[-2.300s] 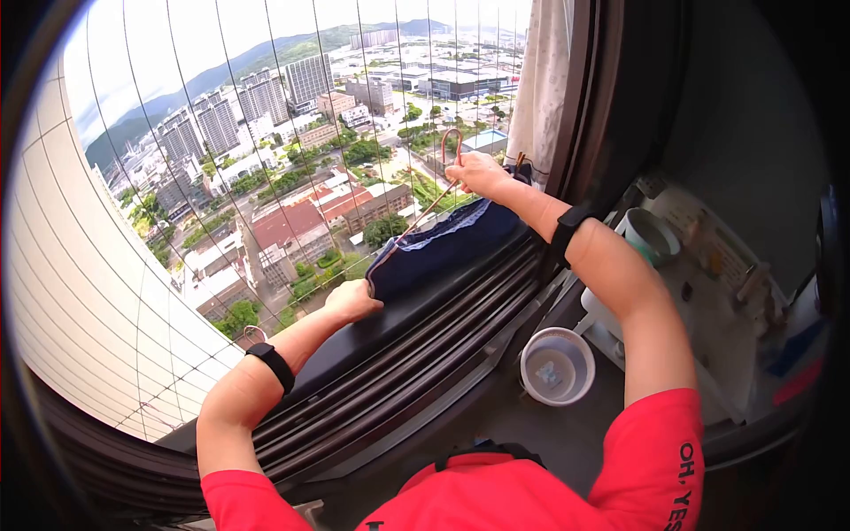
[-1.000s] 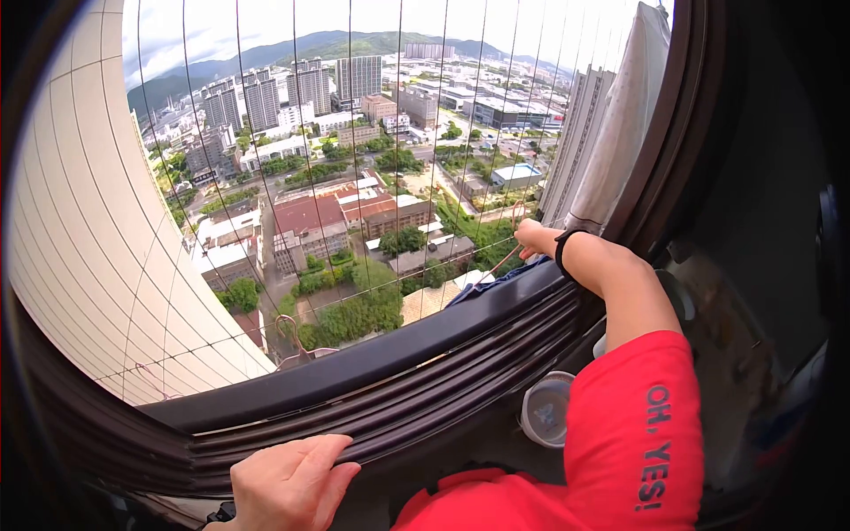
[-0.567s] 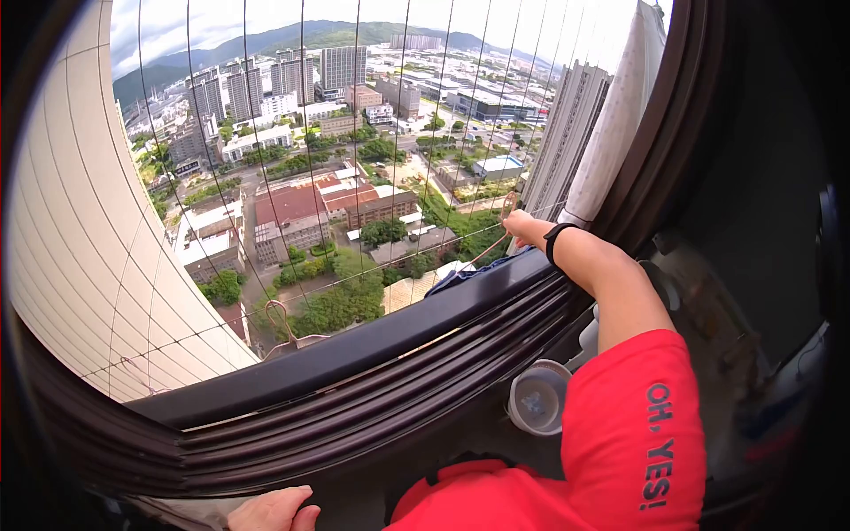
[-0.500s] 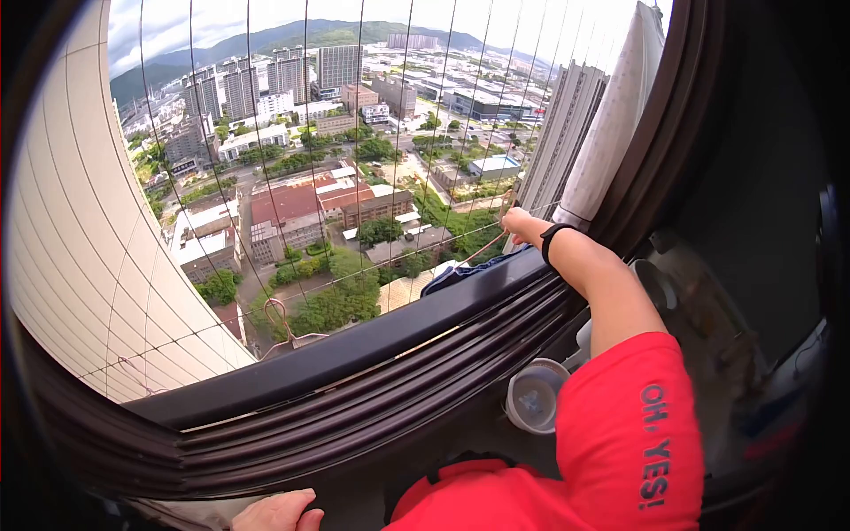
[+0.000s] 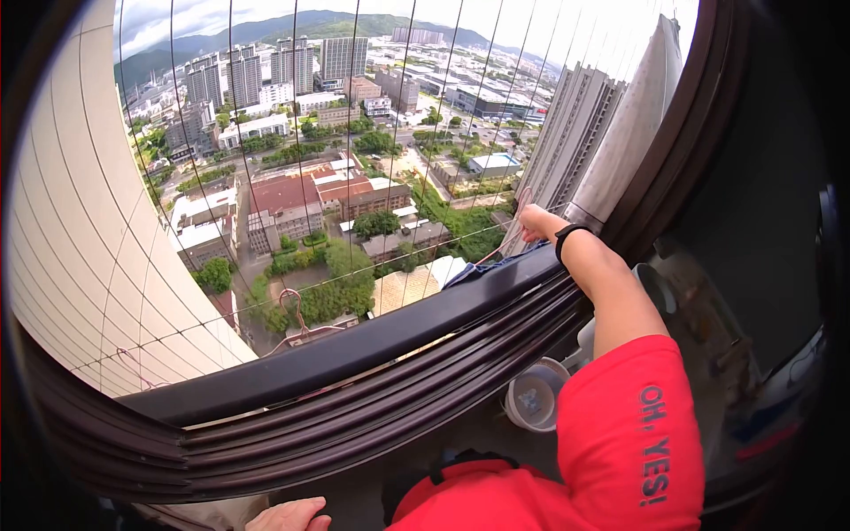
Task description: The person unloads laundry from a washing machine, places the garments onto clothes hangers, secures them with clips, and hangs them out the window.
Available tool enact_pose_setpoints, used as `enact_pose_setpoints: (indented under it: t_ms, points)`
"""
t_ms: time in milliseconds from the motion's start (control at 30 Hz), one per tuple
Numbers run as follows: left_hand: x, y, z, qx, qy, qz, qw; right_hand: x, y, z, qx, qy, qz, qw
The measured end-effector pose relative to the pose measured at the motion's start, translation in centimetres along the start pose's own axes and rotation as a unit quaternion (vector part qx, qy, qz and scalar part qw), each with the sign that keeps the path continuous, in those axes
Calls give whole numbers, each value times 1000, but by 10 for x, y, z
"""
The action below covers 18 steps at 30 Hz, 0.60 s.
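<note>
Outside the window rail, my right hand (image 5: 536, 222) is closed around a pinkish wire clothes hanger (image 5: 511, 239), whose hook rises beside the fingers. A dark blue garment (image 5: 467, 273) hangs from that hanger, mostly hidden behind the dark rail (image 5: 354, 350). At the bottom edge, my left hand (image 5: 290, 515) is partly cut off by the frame, its visible fingers loosely apart with nothing seen in them. A second wire hanger (image 5: 293, 310) hangs outside, left of the garment, and its lower part is behind the rail.
Thin vertical safety wires (image 5: 357, 133) cross the window opening. A gathered pale curtain or cloth (image 5: 624, 133) hangs at the right. Inside, below the sill, stands a white bucket (image 5: 537, 396). City buildings and trees lie far below.
My right hand has shifted slightly right in view, and the hanger's hook now shows upright beside it. The view has turned a little. My left hand stays low at the edge.
</note>
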State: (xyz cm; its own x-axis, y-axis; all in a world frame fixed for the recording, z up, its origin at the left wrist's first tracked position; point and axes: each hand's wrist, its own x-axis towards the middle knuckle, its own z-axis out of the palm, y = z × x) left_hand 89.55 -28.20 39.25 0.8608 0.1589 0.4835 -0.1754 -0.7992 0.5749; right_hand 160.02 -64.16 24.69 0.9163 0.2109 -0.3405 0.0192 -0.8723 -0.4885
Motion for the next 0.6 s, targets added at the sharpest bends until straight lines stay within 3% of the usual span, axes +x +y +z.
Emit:
enact_pose_setpoints:
  t_ms: [33,133,200,233,267,400,600]
  points:
    - [0,-2,-1,-2,-1,0,1000,8,21,-8,-53,-80,-101,990]
    - [2,-5,-2,-11,-2,6,1000,-59,-14,7,-50,-45,-10,998]
    - [3,-5,-4,-18,2,14,1000,-70,-20,3,-71,-46,-21,996]
    - [2,-6,-4,-19,2,14,1000,-111,-67,4,-53,-10,102,993]
    - [1,-9,-4,-19,3,14,1000,-110,-80,6,-140,-22,117,983]
    - [-5,-15,-3,-15,13,-4,1000,-146,-102,18,-174,-15,122,977]
    - [-8,-25,-3,-14,9,-41,999,-104,-72,32,-216,-46,133,966]
